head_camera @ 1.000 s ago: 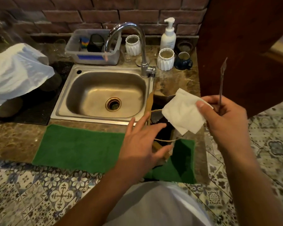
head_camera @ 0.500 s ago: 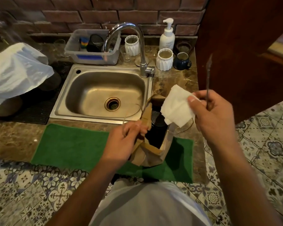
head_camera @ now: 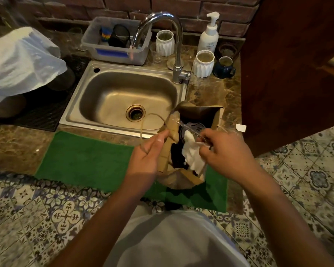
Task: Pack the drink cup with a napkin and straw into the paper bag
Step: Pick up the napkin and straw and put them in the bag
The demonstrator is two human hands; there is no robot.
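A brown paper bag (head_camera: pixel 183 177) stands open on the green mat, right of the sink. Inside it I see the dark lid of the drink cup (head_camera: pixel 193 129). My left hand (head_camera: pixel 148 157) pinches the bag's left wall and keeps the mouth spread. My right hand (head_camera: pixel 226 151) is at the bag's mouth, holding a white napkin (head_camera: pixel 192 155) and a wrapped straw (head_camera: pixel 189 130) together. The napkin hangs down into the bag beside the cup. The straw lies slanted across the cup lid.
The steel sink (head_camera: pixel 123 97) with its tap (head_camera: pixel 174 35) lies left of the bag. White ribbed cups (head_camera: pixel 202 63), a blue mug (head_camera: pixel 224 67) and a soap pump (head_camera: pixel 209 33) stand behind it. A wooden panel (head_camera: pixel 289 64) rises on the right, with the green mat (head_camera: pixel 85 158) along the counter's front edge.
My right hand has dropped from above the bag down to its mouth, bringing napkin and straw inside. My left hand moved up to the bag's left wall, opening it wider.
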